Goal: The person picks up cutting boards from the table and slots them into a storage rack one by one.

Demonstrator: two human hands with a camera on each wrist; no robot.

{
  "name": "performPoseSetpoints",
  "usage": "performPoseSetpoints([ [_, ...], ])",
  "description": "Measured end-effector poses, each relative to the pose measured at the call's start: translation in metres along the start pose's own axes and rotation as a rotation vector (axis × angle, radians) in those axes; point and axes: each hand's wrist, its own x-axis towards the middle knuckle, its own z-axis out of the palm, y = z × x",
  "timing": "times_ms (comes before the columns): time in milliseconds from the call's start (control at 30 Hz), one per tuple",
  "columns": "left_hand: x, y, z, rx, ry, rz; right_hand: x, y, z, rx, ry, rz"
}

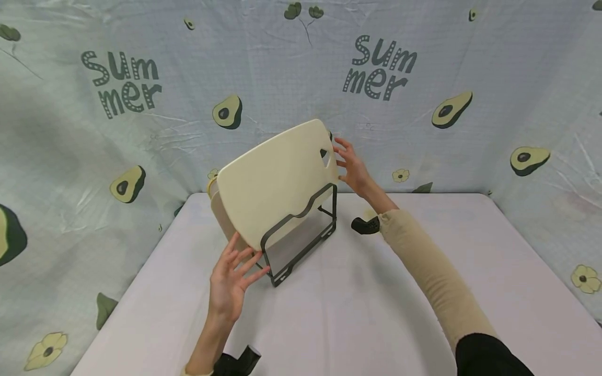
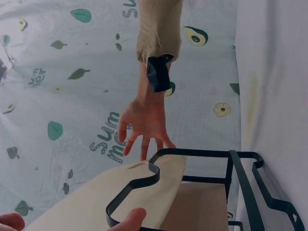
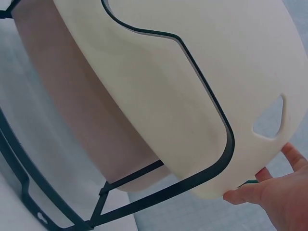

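Observation:
A cream cutting board (image 1: 277, 177) with a triangular handle hole leans in a black metal rack (image 1: 301, 214). Behind it in the same rack is a pinkish-brown board (image 3: 82, 96), mostly hidden by the cream one. My left hand (image 1: 228, 287) is spread palm up at the near lower corner of the cream board, fingertips right at the rack's front bar. My right hand (image 1: 352, 167) is at the far end, beside the handle hole. Its fingers are loosely extended, with fingertips at the board's edge; the right wrist view shows the thumb (image 3: 240, 193) against the lower corner.
The rack stands on a white-covered table (image 1: 376, 313). A printed cloth (image 1: 282, 68) with avocados and lettering hangs behind and at the sides. Black wrist camera mounts (image 1: 366, 225) stick out from both wrists. A yellow rim (image 1: 212, 184) shows behind the cream board's left side.

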Motion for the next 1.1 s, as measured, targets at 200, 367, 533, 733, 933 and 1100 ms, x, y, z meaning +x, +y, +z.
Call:
performPoseSetpoints([
  [200,-0.001,-0.001,-0.001,-0.004,0.001,-0.005,-0.002,0.005,0.001,-0.007,0.015,0.011],
  [367,-0.002,-0.003,0.000,0.001,0.013,-0.013,-0.003,0.008,0.001,-0.027,0.015,0.010],
  [533,-0.003,-0.006,0.001,0.003,0.045,-0.026,-0.007,0.012,0.001,-0.019,0.014,0.015],
  [733,-0.005,-0.011,-0.002,-0.009,0.056,-0.035,-0.011,0.018,0.000,-0.013,0.004,0.015],
  [933,-0.008,-0.018,-0.004,-0.054,0.076,-0.046,-0.013,0.025,-0.001,0.006,-0.002,0.019],
  [1100,-0.009,-0.024,-0.005,-0.075,0.090,-0.058,-0.015,0.032,-0.002,0.019,0.003,0.044],
])
